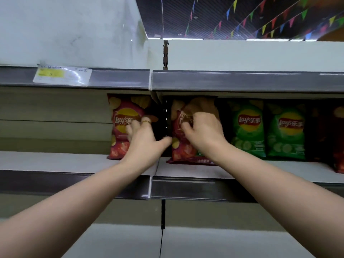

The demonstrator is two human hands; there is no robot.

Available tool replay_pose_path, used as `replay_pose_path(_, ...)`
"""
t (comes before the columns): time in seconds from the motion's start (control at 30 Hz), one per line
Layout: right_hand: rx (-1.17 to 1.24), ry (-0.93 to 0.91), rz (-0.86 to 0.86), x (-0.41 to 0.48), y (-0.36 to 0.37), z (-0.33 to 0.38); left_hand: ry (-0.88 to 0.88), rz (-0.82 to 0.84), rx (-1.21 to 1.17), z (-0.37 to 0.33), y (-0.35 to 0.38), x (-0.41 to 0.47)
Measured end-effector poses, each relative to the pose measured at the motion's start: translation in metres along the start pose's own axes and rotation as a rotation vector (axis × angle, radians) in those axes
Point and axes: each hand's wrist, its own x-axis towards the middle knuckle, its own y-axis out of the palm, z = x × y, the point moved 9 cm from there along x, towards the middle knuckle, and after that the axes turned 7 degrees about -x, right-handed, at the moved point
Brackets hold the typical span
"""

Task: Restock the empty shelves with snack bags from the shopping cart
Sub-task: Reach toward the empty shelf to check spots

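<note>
Obs.: left red bag [121, 116] of Lay's crisps stands upright on the middle shelf [55, 162], at the right end of the left bay, just beside the slotted upright [166, 118] that divides the bays. My left hand [144, 138] rests on its front: fingers laid against the face, thumb stuck out to the right, nothing wrapped round. Ring [146, 122] on one finger.

Right red bag [181, 149] stands at the left end of the right bay, base on the shelf, top crumpled. My right hand [202, 131] grips its upper part, fingers curled into the foil.

To the right of it: two green bags [248, 127], upright, side by side, facing out. Further right, a darker bag [338, 146], cut by the frame edge.

The left bay holds only the one bag. The rail above carries a price label [62, 76], its print unreadable. Coloured bunting [270, 25] hangs overhead.
</note>
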Motion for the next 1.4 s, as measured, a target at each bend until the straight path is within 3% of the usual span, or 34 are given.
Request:
replay_pose_path(0.1,-0.072,0.065,0.015,0.007,0.011,-0.037,-0.037,0.172,-0.057,-0.013,0.038,-0.002)
replay_pose_path(0.13,0.015,0.090,-0.014,0.011,0.014,-0.047,-0.078,0.218,-0.074,-0.013,0.049,-0.001)
replay_pose_path(0.3,1.036,0.541,0.096,0.031,0.063,-0.093,-0.339,0.339,-0.400,-0.006,0.083,0.005)
replay_pose_path(0.4,1.288,0.549,0.194,0.039,0.080,-0.088,-0.392,0.366,-0.539,-0.001,0.098,0.005)
replay_pose_path(0.67,1.218,0.463,0.267,0.046,0.100,-0.082,-0.402,0.315,-0.629,0.014,0.097,0.010)
replay_pose_path(0.87,1.344,0.456,0.171,0.056,0.094,-0.092,-0.342,0.308,-0.652,0.010,0.097,0.012)
replay_pose_path(1.03,1.414,0.411,0.322,0.061,0.118,-0.085,-0.372,0.334,-0.644,0.015,0.101,0.014)
replay_pose_path(1.2,1.394,0.389,0.361,0.061,0.121,-0.083,-0.352,0.332,-0.631,0.013,0.097,0.014)
replay_pose_path(1.3,1.330,0.484,0.180,0.062,0.115,-0.096,-0.324,0.312,-0.635,0.010,0.093,0.012)
replay_pose_path(1.4,1.086,0.511,-0.031,0.058,0.096,-0.103,-0.306,0.310,-0.606,0.010,0.092,0.011)
